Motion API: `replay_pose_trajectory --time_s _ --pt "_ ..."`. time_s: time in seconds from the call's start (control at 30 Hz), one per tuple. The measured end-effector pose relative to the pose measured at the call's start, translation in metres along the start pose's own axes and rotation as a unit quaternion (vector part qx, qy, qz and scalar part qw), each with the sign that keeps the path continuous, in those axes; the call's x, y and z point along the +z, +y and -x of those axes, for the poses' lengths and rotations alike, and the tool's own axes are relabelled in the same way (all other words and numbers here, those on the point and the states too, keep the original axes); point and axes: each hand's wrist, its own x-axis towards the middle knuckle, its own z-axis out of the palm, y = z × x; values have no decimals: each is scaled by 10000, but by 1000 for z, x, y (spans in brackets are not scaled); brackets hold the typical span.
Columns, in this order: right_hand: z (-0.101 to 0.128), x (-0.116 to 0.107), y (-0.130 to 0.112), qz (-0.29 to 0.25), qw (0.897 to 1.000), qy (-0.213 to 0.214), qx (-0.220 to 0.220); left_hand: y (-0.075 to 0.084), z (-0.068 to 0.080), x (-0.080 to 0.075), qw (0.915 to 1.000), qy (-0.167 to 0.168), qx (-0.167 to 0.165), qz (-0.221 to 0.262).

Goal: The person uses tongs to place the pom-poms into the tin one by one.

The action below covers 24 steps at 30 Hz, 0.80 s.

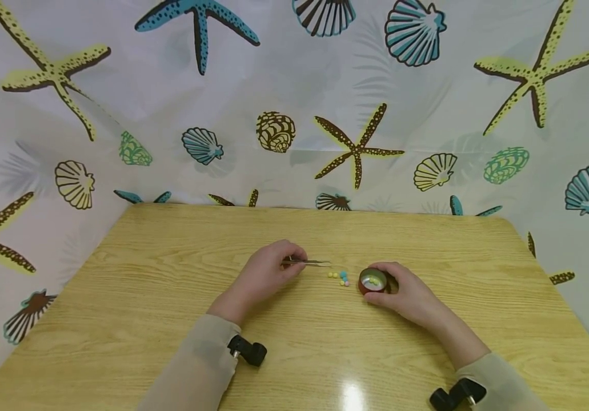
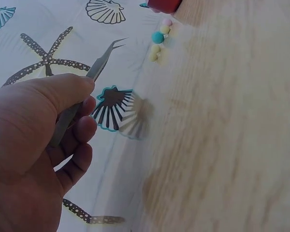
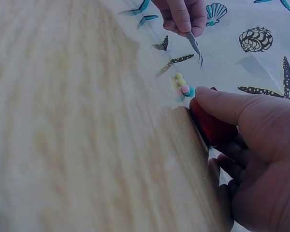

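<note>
My left hand (image 1: 271, 268) pinches a pair of metal tweezers (image 2: 100, 64) between thumb and fingers, their bent tips slightly apart with nothing between them. Just beyond the tips lie several small balls (image 1: 343, 275) on the table: yellow, blue and pink. My right hand (image 1: 407, 291) holds a small round red tin (image 1: 373, 282) by its sides, thumb on the near side and fingers on the far side. A few yellow-green balls sit inside the tin in the head view. From the right wrist, only the red outer wall (image 3: 212, 121) shows, and the tin's inside is hidden.
The wooden table (image 1: 294, 354) stretches out on both sides of the hands. Behind it hangs a white cloth (image 1: 284, 68) printed with starfish and shells, meeting the table's far edge. A black camera mount (image 1: 248, 350) is strapped to each wrist.
</note>
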Motion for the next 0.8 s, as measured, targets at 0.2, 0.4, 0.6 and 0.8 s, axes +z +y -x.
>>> replay_pose_trajectory --time_s 0.2,0.4,0.6,0.8 --pt "0 0 -1 2 10000 4 8 -7 0 1 10000 -82 -26 -6" --pt "1 0 -1 -4 10000 -2 3 -12 0 5 9998 -177 -40 73" --pt "1 0 -1 1 10000 -1 13 -15 0 7 9998 -198 -60 40" --pt "2 0 -2 23 10000 11 34 -15 0 8 9998 -219 -30 -16"
